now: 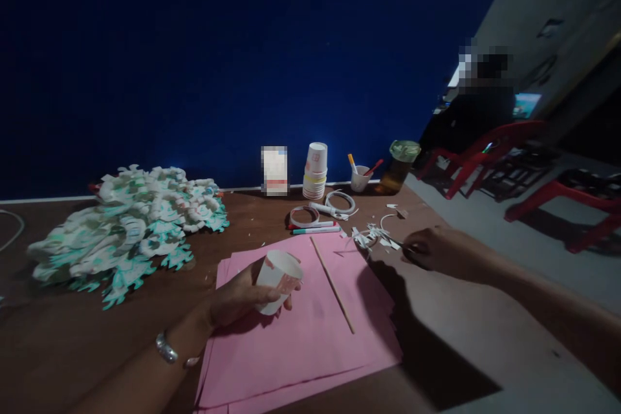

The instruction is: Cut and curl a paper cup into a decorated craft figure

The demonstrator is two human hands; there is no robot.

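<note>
My left hand (242, 294) is wrapped round a white paper cup (277, 279) with a reddish print, tilted with its mouth up and to the right. The cup is held over a stack of pink paper sheets (301, 349). A thin wooden stick (332, 284) lies on the pink paper, right of the cup. Off the paper's right edge, my right hand (429, 249) is closed on what look like scissors (405, 247), dark and thin, mostly hidden by the fingers. White paper scraps (373, 236) lie just left of that hand.
Two marker pens (315, 229), a roll of tape (304, 215) and a coiled white cable (339, 204) lie behind the paper. Further back stand stacked paper cups (316, 171), a cup of pens (361, 178) and a jar (400, 165). Paper cut-outs (145, 220) are heaped left. A person (480, 103) sits beyond.
</note>
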